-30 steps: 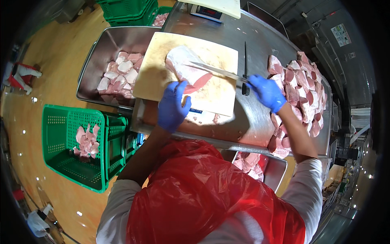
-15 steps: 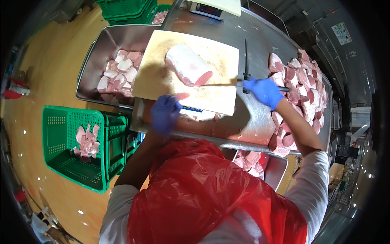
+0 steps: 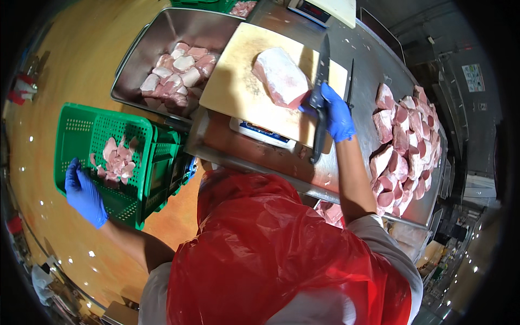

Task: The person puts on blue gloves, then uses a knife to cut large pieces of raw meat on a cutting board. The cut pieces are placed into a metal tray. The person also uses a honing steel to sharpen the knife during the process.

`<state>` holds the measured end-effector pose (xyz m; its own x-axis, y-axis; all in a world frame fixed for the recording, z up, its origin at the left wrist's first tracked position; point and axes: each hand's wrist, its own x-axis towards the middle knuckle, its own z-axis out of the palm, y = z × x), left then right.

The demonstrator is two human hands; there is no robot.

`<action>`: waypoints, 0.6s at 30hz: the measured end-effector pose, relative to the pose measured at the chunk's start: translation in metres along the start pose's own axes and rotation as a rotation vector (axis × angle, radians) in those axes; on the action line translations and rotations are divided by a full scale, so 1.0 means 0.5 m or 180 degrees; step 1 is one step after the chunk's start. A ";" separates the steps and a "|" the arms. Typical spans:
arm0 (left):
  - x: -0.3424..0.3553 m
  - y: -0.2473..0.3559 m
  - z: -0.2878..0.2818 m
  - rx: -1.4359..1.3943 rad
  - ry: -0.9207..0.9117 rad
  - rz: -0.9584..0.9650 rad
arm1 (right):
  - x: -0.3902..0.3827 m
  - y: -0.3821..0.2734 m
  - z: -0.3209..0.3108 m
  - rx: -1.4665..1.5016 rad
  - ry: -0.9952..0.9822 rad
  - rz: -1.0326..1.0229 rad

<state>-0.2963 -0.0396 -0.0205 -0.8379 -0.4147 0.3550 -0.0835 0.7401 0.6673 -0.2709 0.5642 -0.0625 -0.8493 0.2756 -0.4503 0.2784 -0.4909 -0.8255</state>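
My left hand [image 3: 85, 195], in a blue glove, hangs over the left wall of a green crate [image 3: 149, 168]. Its fingers are stretched out and nothing shows in them. Several pale meat trimmings [image 3: 118, 161] lie inside that crate. My right hand [image 3: 337, 115], gloved in blue too, grips a knife [image 3: 320, 103] by its black handle, blade pointing away from me. Some of its fingers reach past the knife to the near right edge of a pale pink meat block [image 3: 280, 77]. The block rests on a cream cutting board [image 3: 233, 97].
A white scale [image 3: 262, 132] shows under the board's near edge. Right of the board lies a dark sharpening steel [image 3: 351, 84]. A large heap of meat pieces [image 3: 403, 154] covers the table's right side. A metal tub [image 3: 157, 32] of cut meat stands left of the board.
My left hand has swung from the board to the green crate; the small meat slice at it no longer shows. My right hand has moved the knife up beside the block, blade turned away from me.
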 end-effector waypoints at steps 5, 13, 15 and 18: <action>-0.007 0.108 0.161 -0.1648 -0.0556 0.0142 | 0.031 -0.004 0.233 0.0705 -0.0706 -0.1093; -0.164 0.420 0.366 -0.1891 -0.2418 0.1232 | -0.241 -0.101 0.132 -0.1577 0.0223 -0.2116; -0.275 0.497 0.425 -0.2479 -0.2893 0.1802 | -0.319 -0.003 -0.001 -0.2341 0.1104 -0.1896; -0.480 0.609 0.501 -0.3243 -0.3919 0.2756 | -0.494 0.145 -0.168 -0.1274 0.2007 -0.0861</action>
<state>-0.2557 0.4177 -0.0666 -0.3761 0.8025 0.4631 0.4738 -0.2629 0.8405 -0.0035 0.5299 -0.0396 -0.5297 0.8176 -0.2258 0.3406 -0.0387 -0.9394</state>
